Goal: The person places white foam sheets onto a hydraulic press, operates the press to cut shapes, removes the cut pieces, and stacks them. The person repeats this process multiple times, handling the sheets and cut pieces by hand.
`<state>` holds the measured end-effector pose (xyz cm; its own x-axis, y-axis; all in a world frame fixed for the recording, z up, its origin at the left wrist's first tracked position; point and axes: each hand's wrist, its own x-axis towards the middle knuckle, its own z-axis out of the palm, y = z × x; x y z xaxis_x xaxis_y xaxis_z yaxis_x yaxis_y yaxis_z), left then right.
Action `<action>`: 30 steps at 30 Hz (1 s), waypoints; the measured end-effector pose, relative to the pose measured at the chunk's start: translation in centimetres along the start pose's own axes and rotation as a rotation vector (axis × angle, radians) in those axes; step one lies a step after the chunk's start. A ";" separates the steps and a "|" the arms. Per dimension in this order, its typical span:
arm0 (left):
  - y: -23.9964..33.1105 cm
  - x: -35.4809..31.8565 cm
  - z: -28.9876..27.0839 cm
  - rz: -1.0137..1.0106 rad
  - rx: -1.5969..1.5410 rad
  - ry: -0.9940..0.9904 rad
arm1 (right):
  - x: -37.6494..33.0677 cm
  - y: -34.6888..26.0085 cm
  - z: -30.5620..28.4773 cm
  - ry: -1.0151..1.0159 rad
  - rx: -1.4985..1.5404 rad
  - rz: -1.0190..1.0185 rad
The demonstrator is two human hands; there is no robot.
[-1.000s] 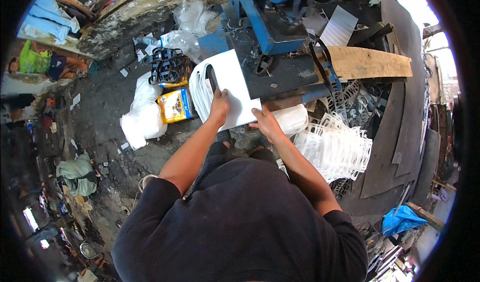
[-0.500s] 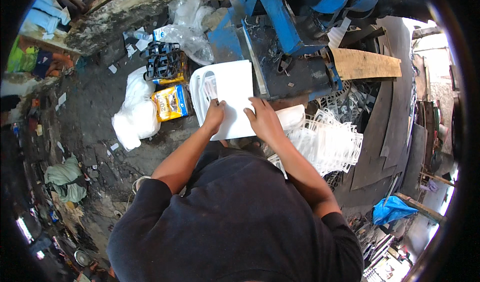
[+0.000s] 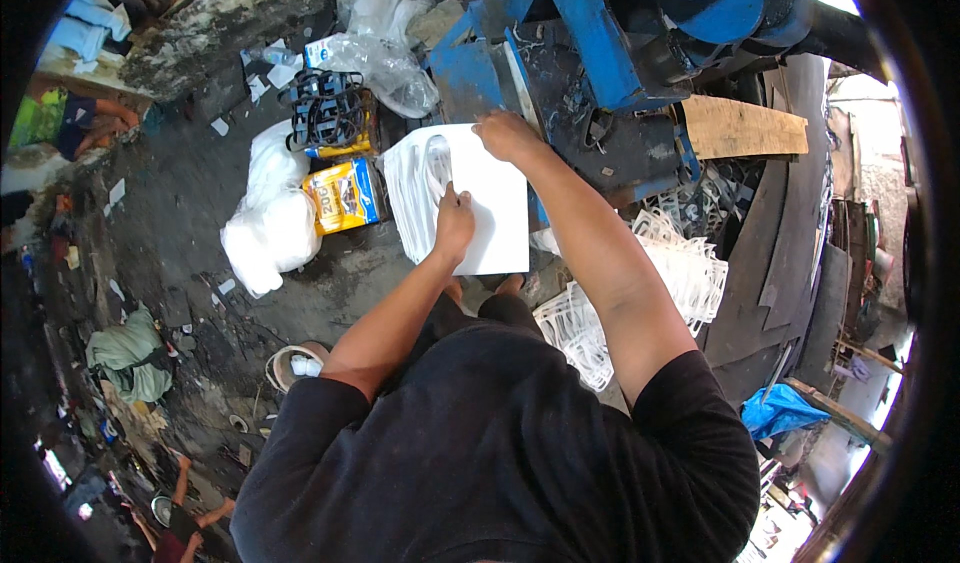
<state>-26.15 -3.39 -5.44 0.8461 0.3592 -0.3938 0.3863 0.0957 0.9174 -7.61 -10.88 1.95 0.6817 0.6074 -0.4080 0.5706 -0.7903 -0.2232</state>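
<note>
A stack of white sheets [image 3: 497, 228] lies in front of me, its left edge uneven with cut curves. On its left part rests a sole-shaped cutting die [image 3: 438, 159], a thin elongated outline. My left hand [image 3: 455, 225] is closed at the near end of this die, with the fingertips partly hidden. At the far edge of the stack, my right hand [image 3: 510, 137] has its fingers bent over the sheets, gripping them near the far corner. Just beyond stands a blue press machine [image 3: 600, 43] with a dark bed.
Left of the stack are a yellow and blue package [image 3: 343, 198], black strapped pieces [image 3: 325, 108] and a white plastic bag [image 3: 268, 223]. Cut-out white sheet scraps [image 3: 680, 273] pile at right. A tan board [image 3: 745, 128] juts from the press. A bucket [image 3: 290, 365] sits by my left elbow.
My right hand has moved from the stack's right edge up to its far edge. The stack, the die and my left hand have shifted slightly to the right.
</note>
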 end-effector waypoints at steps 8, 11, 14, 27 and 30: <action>-0.2 2.0 0.3 -0.007 -0.039 0.040 | -12.2 -4.8 6.1 0.616 0.377 0.249; 0.7 2.3 0.8 -0.125 0.046 0.031 | -14.1 -4.4 9.7 0.438 0.522 0.453; 0.4 2.8 1.7 -0.119 0.159 0.054 | -14.7 -2.8 11.1 0.378 0.600 0.494; 6.0 2.4 0.1 -0.416 -0.054 0.015 | -21.6 28.8 -0.8 0.908 0.197 0.671; 5.7 1.8 -1.0 -0.432 -0.097 0.070 | -19.4 34.2 0.4 0.677 0.186 0.449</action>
<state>-22.82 -1.26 -0.87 0.5861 0.3292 -0.7403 0.6600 0.3360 0.6719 -1.50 -49.75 1.88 0.9883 0.1013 0.1143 0.1342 -0.9334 -0.3329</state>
